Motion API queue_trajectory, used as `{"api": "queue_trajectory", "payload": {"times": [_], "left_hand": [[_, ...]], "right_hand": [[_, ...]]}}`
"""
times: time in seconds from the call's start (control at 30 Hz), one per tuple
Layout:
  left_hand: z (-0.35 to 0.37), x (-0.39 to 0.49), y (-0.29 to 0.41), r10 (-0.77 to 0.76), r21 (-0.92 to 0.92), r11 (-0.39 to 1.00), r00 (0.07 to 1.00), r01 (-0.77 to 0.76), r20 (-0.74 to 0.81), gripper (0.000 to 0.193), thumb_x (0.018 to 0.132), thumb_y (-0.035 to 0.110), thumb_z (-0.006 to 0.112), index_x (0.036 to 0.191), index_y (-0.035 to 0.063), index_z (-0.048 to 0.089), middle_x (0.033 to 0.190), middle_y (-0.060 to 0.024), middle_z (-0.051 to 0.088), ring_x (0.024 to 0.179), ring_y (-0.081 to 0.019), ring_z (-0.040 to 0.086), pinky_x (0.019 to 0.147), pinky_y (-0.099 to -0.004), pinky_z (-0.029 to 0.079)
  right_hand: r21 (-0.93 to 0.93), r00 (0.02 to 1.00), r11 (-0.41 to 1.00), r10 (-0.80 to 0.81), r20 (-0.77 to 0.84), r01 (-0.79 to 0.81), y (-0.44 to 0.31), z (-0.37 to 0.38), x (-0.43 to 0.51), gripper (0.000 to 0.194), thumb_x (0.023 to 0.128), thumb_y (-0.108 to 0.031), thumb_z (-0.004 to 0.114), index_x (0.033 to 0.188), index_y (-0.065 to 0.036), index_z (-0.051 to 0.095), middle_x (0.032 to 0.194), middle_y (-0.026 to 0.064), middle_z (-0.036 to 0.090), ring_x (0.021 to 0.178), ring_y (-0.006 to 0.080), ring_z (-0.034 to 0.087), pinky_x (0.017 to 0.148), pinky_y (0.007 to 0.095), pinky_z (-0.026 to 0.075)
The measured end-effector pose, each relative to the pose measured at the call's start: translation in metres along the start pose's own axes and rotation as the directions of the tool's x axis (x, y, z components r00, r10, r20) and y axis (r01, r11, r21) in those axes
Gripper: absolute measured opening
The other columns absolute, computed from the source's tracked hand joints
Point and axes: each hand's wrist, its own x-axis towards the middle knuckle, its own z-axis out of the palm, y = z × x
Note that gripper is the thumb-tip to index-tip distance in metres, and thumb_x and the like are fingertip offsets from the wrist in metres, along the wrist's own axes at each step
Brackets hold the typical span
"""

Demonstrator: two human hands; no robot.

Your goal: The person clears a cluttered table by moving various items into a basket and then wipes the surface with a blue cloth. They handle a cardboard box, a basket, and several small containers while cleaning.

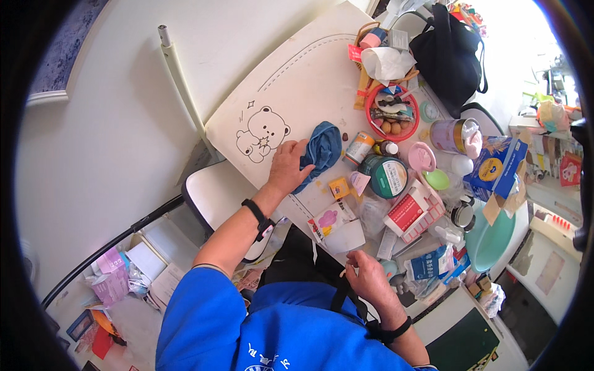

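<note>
My left hand lies on the left side of a crumpled blue cloth on the white table, thumb and fingers resting against it. Just left of the hand a bear drawing is printed on the tabletop. My right hand is by the table's near edge, fingers curled, beside a white and pink printed box; whether it holds anything is unclear. A small yellow box and an orange-and-white bottle stand right of the cloth.
A red plastic basket, a dark green-lidded jar, a pink-gold tin, a blue carton and a mint basin crowd the table's right side. A black bag lies behind. A white chair stands at the left.
</note>
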Motion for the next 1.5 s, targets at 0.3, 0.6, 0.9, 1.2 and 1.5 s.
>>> {"api": "queue_trajectory", "payload": {"times": [0.3, 0.6, 0.9, 1.2, 1.5], "left_hand": [[-0.024, 0.027, 0.010, -0.316, -0.231, 0.932, 0.936, 0.278, -0.152, 0.030, 0.095, 0.010, 0.071, 0.125, 0.0061, 0.068, 0.114, -0.0180, 0.069, 0.106, -0.0380, 0.068, 0.092, -0.0457, 0.056], [-0.049, 0.093, -0.052, -0.094, 0.265, 0.947, 0.948, 0.180, -0.306, 0.070, 0.097, 0.030, 0.075, 0.157, 0.0091, 0.047, 0.147, -0.0244, 0.053, 0.141, -0.0456, 0.046, 0.118, -0.0556, 0.038], [0.004, 0.152, -0.120, -0.031, 0.424, 0.885, 0.932, 0.194, -0.362, 0.063, 0.099, 0.020, 0.067, 0.156, 0.0025, 0.048, 0.152, -0.0262, 0.050, 0.149, -0.0489, 0.042, 0.122, -0.0565, 0.036], [0.032, 0.246, -0.124, 0.165, 0.387, 0.922, 0.917, -0.012, -0.364, 0.053, 0.092, 0.001, 0.056, 0.145, 0.0001, 0.060, 0.140, -0.0269, 0.062, 0.141, -0.0490, 0.051, 0.122, -0.0537, 0.039], [0.032, 0.161, -0.055, 0.281, 0.180, 0.947, 0.957, -0.266, -0.065, 0.040, 0.097, -0.003, 0.054, 0.135, -0.0038, 0.066, 0.153, -0.0245, 0.058, 0.146, -0.0451, 0.050, 0.122, -0.0482, 0.042]], "right_hand": [[0.011, 0.994, 0.995, -0.102, -0.041, 0.103, 0.025, -0.026, -0.011, 0.023, 0.093, -0.008, 0.070, 0.114, 0.002, 0.066, 0.103, 0.0221, 0.075, 0.099, 0.0413, 0.074, 0.087, 0.0488, 0.059], [-0.063, 0.997, 0.996, -0.067, -0.034, 0.064, 0.046, -0.047, 0.000, 0.023, 0.095, -0.009, 0.071, 0.114, 0.002, 0.066, 0.101, 0.0226, 0.075, 0.097, 0.0447, 0.072, 0.085, 0.0505, 0.059], [0.039, 0.997, 0.997, 0.069, -0.033, -0.068, 0.046, -0.041, 0.030, 0.026, 0.093, -0.008, 0.072, 0.115, 0.002, 0.066, 0.103, 0.0227, 0.075, 0.098, 0.0438, 0.073, 0.086, 0.0494, 0.059], [0.052, 0.996, 0.995, 0.090, -0.015, -0.089, 0.036, -0.030, 0.056, 0.025, 0.092, -0.007, 0.071, 0.115, 0.003, 0.067, 0.102, 0.0220, 0.075, 0.098, 0.0430, 0.073, 0.087, 0.0494, 0.059], [0.033, 0.999, 0.998, 0.045, -0.018, -0.044, 0.011, -0.035, 0.066, 0.025, 0.092, -0.008, 0.072, 0.115, 0.002, 0.066, 0.102, 0.0211, 0.075, 0.099, 0.0435, 0.072, 0.087, 0.0502, 0.059]]}}
